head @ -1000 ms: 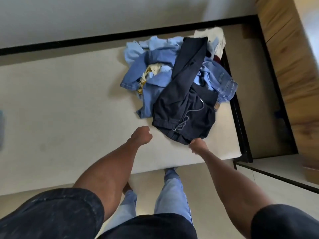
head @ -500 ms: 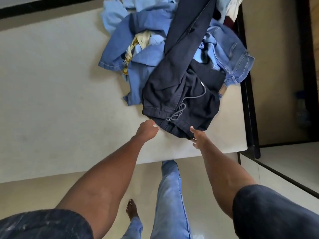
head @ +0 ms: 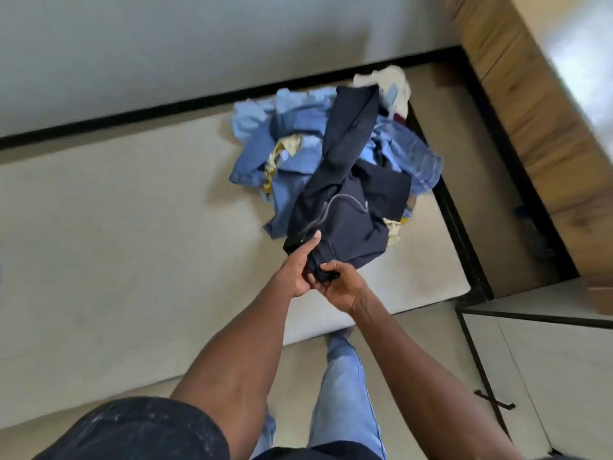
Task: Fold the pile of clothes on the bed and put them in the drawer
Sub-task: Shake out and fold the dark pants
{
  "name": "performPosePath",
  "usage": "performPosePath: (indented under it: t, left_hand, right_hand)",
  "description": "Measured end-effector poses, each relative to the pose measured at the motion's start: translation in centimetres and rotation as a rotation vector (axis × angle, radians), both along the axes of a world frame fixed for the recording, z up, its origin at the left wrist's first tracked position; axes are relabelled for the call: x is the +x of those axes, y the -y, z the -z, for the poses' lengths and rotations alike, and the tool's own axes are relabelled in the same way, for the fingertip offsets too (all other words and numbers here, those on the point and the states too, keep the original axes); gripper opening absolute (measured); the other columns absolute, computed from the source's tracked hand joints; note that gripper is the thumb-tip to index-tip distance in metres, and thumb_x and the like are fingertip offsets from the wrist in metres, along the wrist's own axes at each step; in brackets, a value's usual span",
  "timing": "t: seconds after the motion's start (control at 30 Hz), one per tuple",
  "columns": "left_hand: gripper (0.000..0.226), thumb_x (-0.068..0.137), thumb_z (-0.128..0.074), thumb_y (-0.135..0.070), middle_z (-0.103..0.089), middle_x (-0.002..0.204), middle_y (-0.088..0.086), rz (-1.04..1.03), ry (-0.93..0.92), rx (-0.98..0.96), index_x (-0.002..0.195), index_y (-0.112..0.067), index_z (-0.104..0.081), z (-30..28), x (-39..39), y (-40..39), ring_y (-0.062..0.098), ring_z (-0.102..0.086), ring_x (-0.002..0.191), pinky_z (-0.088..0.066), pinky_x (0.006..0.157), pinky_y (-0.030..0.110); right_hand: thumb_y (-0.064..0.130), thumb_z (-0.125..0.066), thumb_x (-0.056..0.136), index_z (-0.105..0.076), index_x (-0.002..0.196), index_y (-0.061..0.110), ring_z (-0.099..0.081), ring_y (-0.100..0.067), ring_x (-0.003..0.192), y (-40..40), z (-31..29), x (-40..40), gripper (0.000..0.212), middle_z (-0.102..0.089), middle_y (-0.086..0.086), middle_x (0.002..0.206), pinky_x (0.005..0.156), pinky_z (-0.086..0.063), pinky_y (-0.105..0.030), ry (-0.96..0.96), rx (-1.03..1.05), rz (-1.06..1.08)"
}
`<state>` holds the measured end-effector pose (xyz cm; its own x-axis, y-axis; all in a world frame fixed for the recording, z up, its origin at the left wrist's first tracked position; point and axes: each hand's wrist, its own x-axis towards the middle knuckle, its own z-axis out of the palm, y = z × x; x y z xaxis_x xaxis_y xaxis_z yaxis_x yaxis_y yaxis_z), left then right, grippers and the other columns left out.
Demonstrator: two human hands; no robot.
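Note:
A pile of clothes (head: 292,151) lies near the right end of the cream bed (head: 116,244): light blue denim pieces, a yellow patterned cloth and a cream garment at the back. On top lie dark navy trousers (head: 348,207) with a grey drawstring. My left hand (head: 298,267) grips their waistband edge, thumb pointing up along the cloth. My right hand (head: 341,283) pinches the same bunched edge just beside it. The waistband is lifted a little off the bed.
A black bed frame (head: 464,244) borders the mattress on the right. Beyond it stands a wooden wardrobe (head: 537,127). A white drawer unit (head: 547,376) with a black handle (head: 494,400) sits at the lower right. My legs in blue jeans stand at the bed's near edge.
Both hands have moved from beside the navy trousers onto their waistband and taken hold of it, bunching and raising the edge. The view has pulled back and tilted.

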<state>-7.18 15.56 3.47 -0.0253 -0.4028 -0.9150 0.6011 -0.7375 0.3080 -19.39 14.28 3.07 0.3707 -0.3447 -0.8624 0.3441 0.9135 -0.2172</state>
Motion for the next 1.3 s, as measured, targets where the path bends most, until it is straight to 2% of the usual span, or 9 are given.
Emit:
performPosePath:
  t: [0.2,0.33,0.47,0.57,0.7,1.0,1.1,1.2,1.3]
  left_hand:
    - [0.032,0.086,-0.060,0.001,-0.058,0.106,0.012,0.158,0.634,-0.265,0.117,0.006,-0.053,-11.1,6.0,-4.6,0.029,-0.057,0.087,-0.042,0.075,0.034]
    - [0.011,0.089,-0.051,0.004,-0.050,0.070,0.005,0.349,0.905,-0.430,0.083,-0.005,-0.054,-19.0,12.7,-6.9,0.020,-0.047,0.061,-0.038,0.061,0.029]
    - [0.020,0.078,-0.050,0.009,-0.057,0.063,0.005,0.829,1.199,-0.588,0.073,-0.007,-0.062,-29.5,19.0,-8.6,0.024,-0.055,0.059,-0.039,0.047,0.021]
    - [0.030,0.071,-0.050,0.013,-0.062,0.068,0.002,1.178,1.307,-0.579,0.065,-0.013,-0.065,-38.9,21.6,-10.4,0.024,-0.059,0.069,-0.047,0.060,0.030]
    - [0.035,0.072,-0.056,0.009,-0.071,0.085,0.006,1.150,1.400,-0.554,0.084,-0.018,-0.073,-49.8,23.1,-13.5,0.027,-0.067,0.079,-0.054,0.062,0.033]
    - [0.032,0.074,-0.055,0.007,-0.068,0.065,0.009,0.908,1.538,-0.508,0.057,-0.017,-0.068,-54.8,27.5,-18.5,0.028,-0.064,0.060,-0.051,0.054,0.031]
    - [0.040,0.074,-0.049,0.010,-0.063,0.059,0.007,0.836,1.559,-0.558,0.051,-0.018,-0.067,-54.6,28.5,-19.4,0.025,-0.058,0.055,-0.047,0.052,0.029]
    - [0.047,0.074,-0.042,0.013,-0.072,0.076,0.008,0.788,1.587,-0.594,0.073,-0.019,-0.076,-53.8,29.8,-20.2,0.024,-0.066,0.068,-0.056,0.060,0.036]
    - [0.041,0.080,-0.048,0.010,-0.070,0.097,0.002,0.706,1.681,-0.583,0.093,-0.020,-0.072,-52.4,32.2,-20.9,0.020,-0.066,0.091,-0.056,0.079,0.038]
  right_hand:
    - [0.013,-0.060,0.094,-0.066,0.088,0.003,-0.066,-0.022,0.084,-9.3,-8.9,6.5,0.012,-0.070,-0.012,0.088,0.079,-0.056,-0.031,0.110,-0.154,-0.148]
    - [0.025,-0.066,0.094,-0.065,0.082,0.006,-0.068,-0.018,0.065,-10.3,-14.9,7.5,0.022,-0.072,-0.001,0.069,0.059,-0.054,-0.025,-0.497,-0.639,-1.058]
    - [0.006,-0.066,0.080,-0.061,0.087,0.002,-0.062,-0.033,0.085,-6.2,-22.6,8.4,0.009,-0.062,-0.009,0.080,0.073,-0.050,-0.047,-1.019,-1.297,-0.828]
    - [0.019,-0.079,0.073,-0.035,0.147,0.014,-0.031,-0.032,0.137,-5.2,-29.4,12.0,0.086,-0.034,-0.013,0.149,0.110,-0.030,-0.044,-1.098,-1.666,-0.846]
    - [0.049,-0.088,0.058,0.002,0.158,0.027,0.013,-0.024,0.150,-5.5,-35.9,18.0,0.136,0.010,0.000,0.164,0.119,0.003,-0.043,-1.195,-2.195,-0.910]
    - [0.039,-0.090,0.061,-0.014,0.154,0.035,-0.012,-0.023,0.147,-5.3,-42.3,21.7,0.121,-0.025,0.000,0.160,0.115,-0.011,-0.049,-0.842,-2.087,-1.031]
    - [0.037,-0.088,0.062,-0.048,0.140,0.030,-0.020,-0.025,0.146,-5.7,-42.3,22.8,0.088,-0.031,0.000,0.156,0.117,-0.022,-0.054,-0.776,-2.033,-1.109]
    - [0.016,-0.081,0.070,-0.071,0.106,0.014,-0.065,-0.026,0.103,-6.2,-42.1,22.7,0.038,-0.071,-0.004,0.105,0.081,-0.053,-0.030,-0.573,-1.868,-1.089]
    - [0.016,-0.078,0.074,-0.070,0.100,0.009,-0.070,-0.025,0.090,-5.5,-41.5,22.0,0.027,-0.073,-0.007,0.095,0.073,-0.052,-0.029,-0.610,-1.804,-1.117]
